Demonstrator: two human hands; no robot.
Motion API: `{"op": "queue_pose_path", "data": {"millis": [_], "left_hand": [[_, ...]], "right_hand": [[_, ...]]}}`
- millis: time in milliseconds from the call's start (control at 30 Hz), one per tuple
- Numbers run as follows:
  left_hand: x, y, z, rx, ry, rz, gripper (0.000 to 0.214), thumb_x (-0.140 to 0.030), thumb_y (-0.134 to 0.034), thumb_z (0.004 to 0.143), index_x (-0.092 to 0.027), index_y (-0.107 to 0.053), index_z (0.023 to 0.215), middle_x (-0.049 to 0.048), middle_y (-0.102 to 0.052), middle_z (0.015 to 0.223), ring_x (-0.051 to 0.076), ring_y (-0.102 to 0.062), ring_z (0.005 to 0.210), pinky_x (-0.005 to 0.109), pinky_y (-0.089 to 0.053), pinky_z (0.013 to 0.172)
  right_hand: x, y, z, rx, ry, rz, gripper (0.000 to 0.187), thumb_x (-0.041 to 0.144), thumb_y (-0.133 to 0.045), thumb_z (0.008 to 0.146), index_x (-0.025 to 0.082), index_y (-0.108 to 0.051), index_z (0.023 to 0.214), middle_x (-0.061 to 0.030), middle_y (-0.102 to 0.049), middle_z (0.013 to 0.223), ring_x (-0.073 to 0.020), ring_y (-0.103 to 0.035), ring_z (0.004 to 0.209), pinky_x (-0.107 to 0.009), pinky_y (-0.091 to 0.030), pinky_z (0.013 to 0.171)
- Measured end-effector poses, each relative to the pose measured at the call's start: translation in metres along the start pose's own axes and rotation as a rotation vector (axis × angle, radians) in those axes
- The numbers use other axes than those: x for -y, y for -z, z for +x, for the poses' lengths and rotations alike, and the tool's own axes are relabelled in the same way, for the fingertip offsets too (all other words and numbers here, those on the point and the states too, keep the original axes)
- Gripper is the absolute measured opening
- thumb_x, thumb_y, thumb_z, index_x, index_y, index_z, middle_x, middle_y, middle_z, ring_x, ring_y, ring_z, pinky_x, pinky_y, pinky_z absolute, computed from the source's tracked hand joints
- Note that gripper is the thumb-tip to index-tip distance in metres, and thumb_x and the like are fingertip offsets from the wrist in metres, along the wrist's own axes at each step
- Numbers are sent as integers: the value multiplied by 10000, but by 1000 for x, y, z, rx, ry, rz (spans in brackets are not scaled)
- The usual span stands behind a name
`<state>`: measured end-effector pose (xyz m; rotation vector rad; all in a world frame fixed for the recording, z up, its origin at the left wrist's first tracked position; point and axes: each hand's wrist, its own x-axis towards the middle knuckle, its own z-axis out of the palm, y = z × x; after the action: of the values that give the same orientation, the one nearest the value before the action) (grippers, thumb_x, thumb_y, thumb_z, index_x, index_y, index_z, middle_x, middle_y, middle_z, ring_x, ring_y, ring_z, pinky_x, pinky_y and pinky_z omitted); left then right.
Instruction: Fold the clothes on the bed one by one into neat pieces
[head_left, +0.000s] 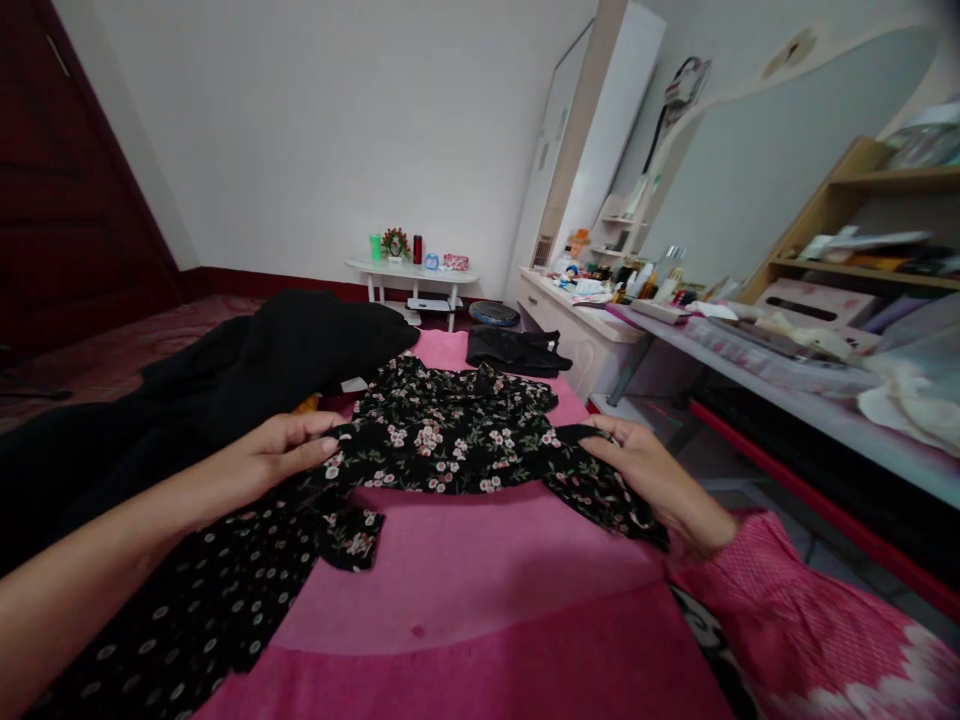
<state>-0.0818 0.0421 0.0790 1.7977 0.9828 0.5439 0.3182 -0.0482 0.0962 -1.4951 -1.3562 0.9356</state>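
Observation:
A black garment with a pink and white flower print point(442, 440) is stretched between my two hands, partly lying on the pink cloth point(480, 560). My left hand point(296, 447) pinches its left edge between thumb and fingers. On the other side my right hand point(626, 455) grips the right edge, and some of the fabric hangs beneath that hand. Below my left forearm lies a black garment with white dots point(195, 590). A folded black garment point(517, 350) rests beyond the flowered one, towards the right.
A heap of black cloth point(292, 350) lies at the left. Further back stands a small white table point(409, 268) with several ornaments. Along the right run a white dresser point(577, 315) and a long table point(787, 400) crowded with bottles and boxes. A dark red door point(67, 170) is far left.

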Motion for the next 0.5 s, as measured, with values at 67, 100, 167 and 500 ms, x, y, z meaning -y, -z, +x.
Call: {"op": "queue_pose_path", "data": {"millis": [67, 100, 167, 500], "left_hand": [[-8, 8, -16, 123, 5, 40, 336, -445, -496, 868, -170, -646, 992, -34, -658, 890, 162, -591, 840, 250, -449, 772], [-11, 9, -23, 188, 16, 110, 317, -436, -507, 865, -176, -667, 953, -35, -658, 872, 164, -585, 830, 239, -445, 761], [-13, 6, -32, 378, 63, 252, 291, -440, -537, 848, -198, -697, 870, -21, -663, 827, 176, -576, 785, 224, -445, 699], [12, -72, 40, 171, -293, 514, 319, -312, -534, 861, -252, -638, 1156, 45, -623, 1163, 197, -587, 1063, 301, -434, 952]], "right_hand": [[14, -2, -25, 113, 18, -73, 282, 435, -669, 711, 175, -695, 818, -2, -673, 726, -143, -595, 643, -225, -460, 590], [17, -4, -37, 213, 21, -131, 271, 431, -671, 717, 184, -707, 823, -1, -676, 736, -145, -596, 659, -219, -456, 597], [14, -7, -53, 488, -7, -248, 263, 399, -711, 700, 206, -732, 878, 3, -687, 749, -151, -607, 683, -208, -449, 606], [-81, 1, 14, -10, 98, -728, 137, 189, -695, 604, 203, -655, 735, -4, -640, 713, -153, -562, 648, -238, -392, 585]]}}
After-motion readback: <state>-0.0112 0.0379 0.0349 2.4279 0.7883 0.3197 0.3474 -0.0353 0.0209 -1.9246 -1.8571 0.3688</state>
